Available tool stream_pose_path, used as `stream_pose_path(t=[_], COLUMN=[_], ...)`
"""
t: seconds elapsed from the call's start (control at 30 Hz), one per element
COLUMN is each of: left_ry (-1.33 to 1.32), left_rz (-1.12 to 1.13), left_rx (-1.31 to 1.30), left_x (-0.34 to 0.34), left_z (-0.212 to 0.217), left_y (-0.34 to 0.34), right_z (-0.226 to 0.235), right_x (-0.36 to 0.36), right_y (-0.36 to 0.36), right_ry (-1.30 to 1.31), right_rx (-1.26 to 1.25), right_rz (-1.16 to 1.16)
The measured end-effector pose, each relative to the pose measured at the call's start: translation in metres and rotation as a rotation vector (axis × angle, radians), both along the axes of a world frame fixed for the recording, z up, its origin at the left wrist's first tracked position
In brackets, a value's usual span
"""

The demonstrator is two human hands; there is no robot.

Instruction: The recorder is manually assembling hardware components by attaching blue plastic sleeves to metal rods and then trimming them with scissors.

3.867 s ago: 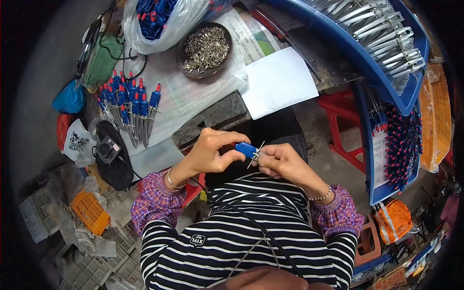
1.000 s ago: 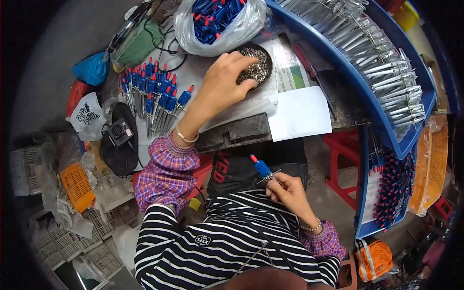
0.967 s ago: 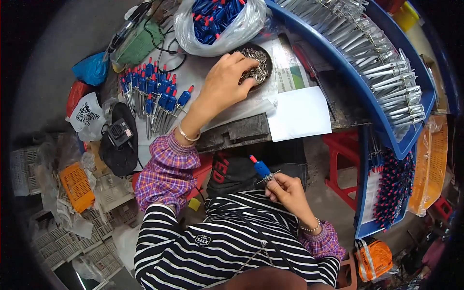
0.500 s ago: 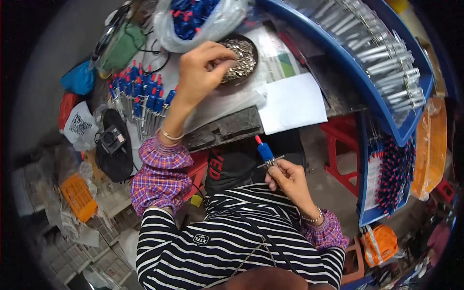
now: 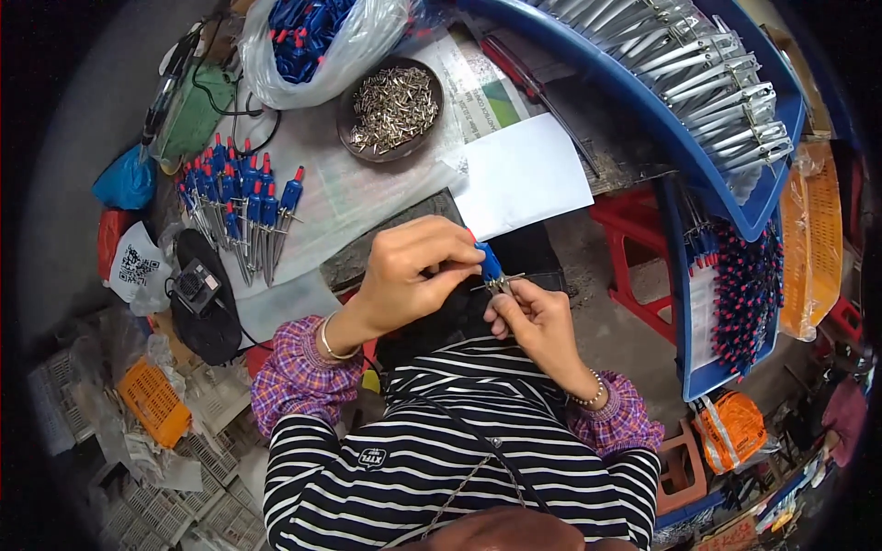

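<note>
Over my lap, my right hand [image 5: 540,323] grips a slim metal-stemmed piece by its lower metal part. The piece has a blue plastic body [image 5: 491,263] with a red tip, and thin metal pins stick out crosswise below the blue. My left hand [image 5: 415,273] is closed in a pinch right at the blue body, its thumb and forefinger pressed together. What those fingertips hold, if anything, is too small to see. A dark round bowl [image 5: 346,129] full of small silvery pins [image 5: 395,108] stands on the table beyond my left hand.
Several finished-looking blue pieces with red tips [image 5: 230,197] lie bunched at the table's left. A plastic bag [image 5: 257,78] of blue parts stands behind. White paper [image 5: 522,179], a screwdriver [image 5: 508,64] and a blue tray [image 5: 634,92] of metal parts lie right. Another blue tray [image 5: 684,367] sits lower.
My left hand has come from above the pin bowl down to the blue piece in my right hand. The right hand keeps its grip. The view has shifted slightly.
</note>
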State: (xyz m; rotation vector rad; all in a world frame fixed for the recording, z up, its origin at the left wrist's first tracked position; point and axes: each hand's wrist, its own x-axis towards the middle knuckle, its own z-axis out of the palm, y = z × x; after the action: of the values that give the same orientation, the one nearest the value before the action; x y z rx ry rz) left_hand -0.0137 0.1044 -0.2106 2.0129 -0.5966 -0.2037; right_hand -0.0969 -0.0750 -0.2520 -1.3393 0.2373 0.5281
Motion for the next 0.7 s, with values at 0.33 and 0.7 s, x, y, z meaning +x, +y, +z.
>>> stream_pose_path(t=[0.33, 0.7], left_ry=[-0.058, -0.014], left_rz=[0.016, 0.023], left_rx=[0.001, 0.031], left_x=[-0.005, -0.011], left_z=[-0.008, -0.011], left_y=[-0.001, 0.003], right_z=[0.004, 0.002], right_x=[-0.002, -0.007], right_y=[-0.001, 0.0], right_ry=[-0.084, -0.172], right_rx=[-0.01, -0.067], right_rz=[0.025, 0.072])
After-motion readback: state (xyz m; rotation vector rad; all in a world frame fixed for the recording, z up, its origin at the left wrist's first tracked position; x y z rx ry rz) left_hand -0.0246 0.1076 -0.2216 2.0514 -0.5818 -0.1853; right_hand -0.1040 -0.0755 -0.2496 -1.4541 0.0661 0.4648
